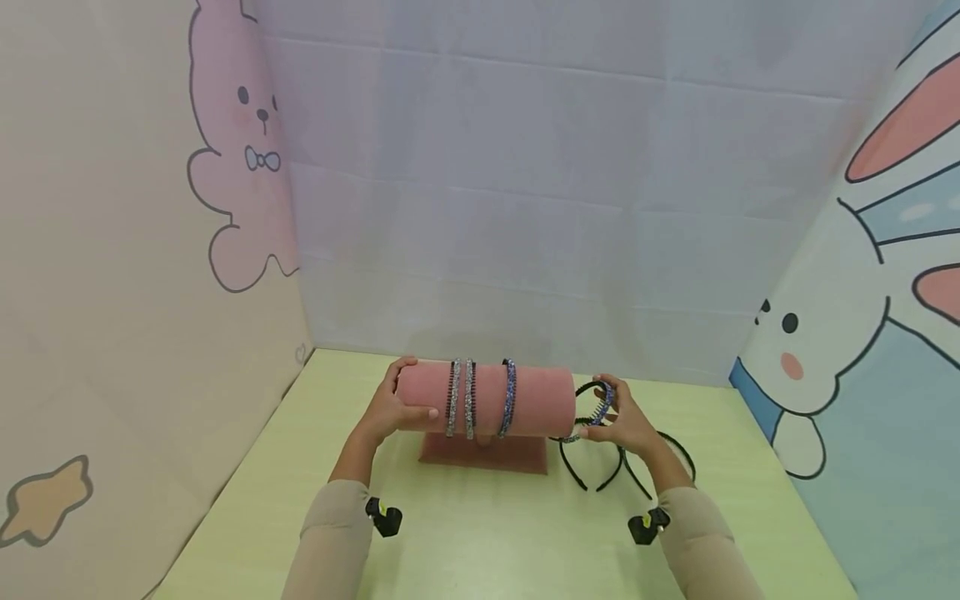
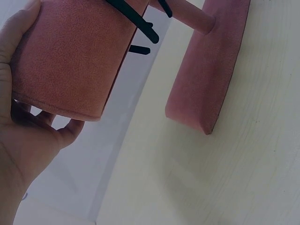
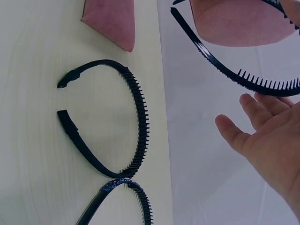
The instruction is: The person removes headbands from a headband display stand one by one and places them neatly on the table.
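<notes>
Fingers [image 3: 255, 112] of a person's right hand [image 1: 633, 427] are holding a blue-glittered headband [image 1: 606, 404], thumb on one side of the loop and the rest on the other, just beside the right end of a pink roll [image 1: 546, 400]; whether the headband's tips are touching the roll, the views are leaving unclear. The left hand [image 1: 384, 412] is gripping the opposite end, its thumb lying across the front. Between the hands, two silver-glittered headbands [image 1: 453, 400] are sitting close together over the roll, while a second blue one [image 1: 509, 400] is resting apart from them, farther right. The left wrist view is revealing what the head camera is missing: dark headband ends [image 2: 149, 33] poking out past the roll's underside. It is also showing more of the pink post [image 2: 192, 14] linking roll and base [image 2: 201, 79]. The right wrist view is picking out comb teeth [image 3: 281, 85] lining the held headband, and a black toothed headband [image 3: 143, 117] lying on the pale surface [image 1: 487, 542], touching another headband [image 3: 117, 184] with speckled glitter. Only the head view is taking in the beige sleeves [image 1: 333, 533] and the walls' printed pink bear [image 1: 247, 167] and white rabbit [image 1: 832, 333].
</notes>
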A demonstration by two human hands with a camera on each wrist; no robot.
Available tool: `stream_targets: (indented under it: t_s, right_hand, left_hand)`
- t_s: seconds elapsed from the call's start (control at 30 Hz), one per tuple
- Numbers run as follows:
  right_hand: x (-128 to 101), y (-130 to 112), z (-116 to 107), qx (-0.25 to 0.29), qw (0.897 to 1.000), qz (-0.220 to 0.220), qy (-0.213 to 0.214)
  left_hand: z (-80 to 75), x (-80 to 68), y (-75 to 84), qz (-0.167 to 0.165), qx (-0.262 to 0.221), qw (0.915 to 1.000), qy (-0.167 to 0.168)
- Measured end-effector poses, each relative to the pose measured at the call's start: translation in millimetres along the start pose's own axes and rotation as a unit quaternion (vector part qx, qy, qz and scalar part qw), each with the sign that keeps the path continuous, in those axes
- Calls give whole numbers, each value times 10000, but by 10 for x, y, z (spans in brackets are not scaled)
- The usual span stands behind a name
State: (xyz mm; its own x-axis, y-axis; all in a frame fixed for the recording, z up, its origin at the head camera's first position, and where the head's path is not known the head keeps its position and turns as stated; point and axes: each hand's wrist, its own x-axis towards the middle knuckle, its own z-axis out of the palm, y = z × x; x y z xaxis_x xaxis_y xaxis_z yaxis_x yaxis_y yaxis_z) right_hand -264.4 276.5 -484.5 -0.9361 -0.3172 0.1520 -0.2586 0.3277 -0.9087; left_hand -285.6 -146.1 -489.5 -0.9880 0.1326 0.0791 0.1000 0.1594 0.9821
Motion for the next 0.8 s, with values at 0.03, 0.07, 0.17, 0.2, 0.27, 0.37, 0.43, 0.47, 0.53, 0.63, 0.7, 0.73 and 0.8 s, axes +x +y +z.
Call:
stream_targets:
  t_s: [0.03, 0.07, 0.17, 0.2, 0.27, 0.37, 0.43, 0.47, 0.53, 0.63, 0.7, 0.73, 0.8]
  right_hand:
    - [-8, 13, 2, 46, 10000, -18, 37]
    - [-18, 23, 4, 80, 9999, -34, 79]
    - [-57, 43, 7, 202, 9995, -61, 220]
    - [-70, 48, 10, 244, 9993, -50, 279]
    - [-102, 46, 18, 318, 9988, -39, 373]
    - [-143, 36, 31, 431, 9976, -25, 535]
    - [-170, 28, 40, 554, 9964, 8, 642]
    - [-182, 27, 44, 615, 9956, 35, 709]
    - [-207, 23, 56, 764, 9935, 75, 842]
    - [-244, 27, 70, 888, 9906, 121, 1029]
    - [-271, 25, 81, 914, 9890, 114, 1158]
    - [-282, 24, 87, 923, 9881, 96, 1223]
    - [-304, 18, 99, 940, 9862, 42, 1361]
  left_hand:
    - [2, 2, 1, 14, -5, 10000, -6]
    - [3, 3, 2, 23, -11, 10000, -16]
    - [4, 6, 2, 34, -26, 10000, -46]
    - [4, 8, 1, 40, -23, 10000, -56]
    - [0, 9, -3, 48, -20, 10000, -58]
    - [-7, 11, -11, 60, -41, 10000, -56]
    - [-9, 12, -16, 69, -50, 9999, -60]
    - [-10, 13, -18, 71, -54, 9999, -66]
    - [-8, 13, -21, 77, -53, 9999, -73]
    - [-5, 11, -18, 82, -56, 9999, -79]
    - [-4, 11, -15, 72, -64, 9999, -70]
    - [-4, 10, -15, 71, -74, 9999, -68]
    - [-4, 11, -15, 74, -83, 9999, -68]
